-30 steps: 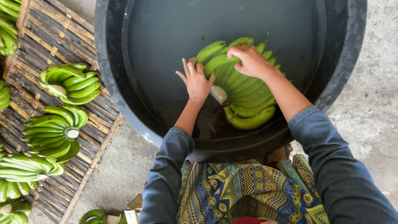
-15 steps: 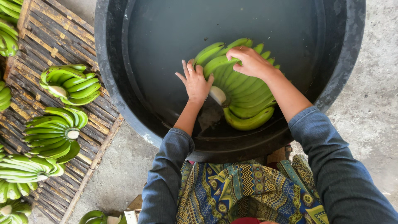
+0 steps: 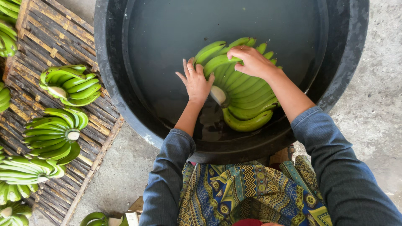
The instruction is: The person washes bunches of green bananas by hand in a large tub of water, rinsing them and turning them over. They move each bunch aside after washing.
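— What do we record first?
— The largest item: a round black tub (image 3: 335, 83) holding dark water, standing on a concrete floor (image 3: 372, 113). To its left we note a wooden pallet (image 3: 46, 37) carrying several bunches of green bananas (image 3: 54, 134), lying side by side.

— And inside the tub?
— One bunch of green bananas (image 3: 247, 98) lies in the water near the rim closest to us, its cut stem end turned toward the left hand.

— State of our hands?
— Our left hand (image 3: 196, 81) lies flat and open, fingers spread, against the stem side of that bunch. Our right hand (image 3: 251, 62) rests on top of the bunch with fingers curled over the fruit. The two hands are apart. We cannot tell whether the right hand truly grips the bunch.
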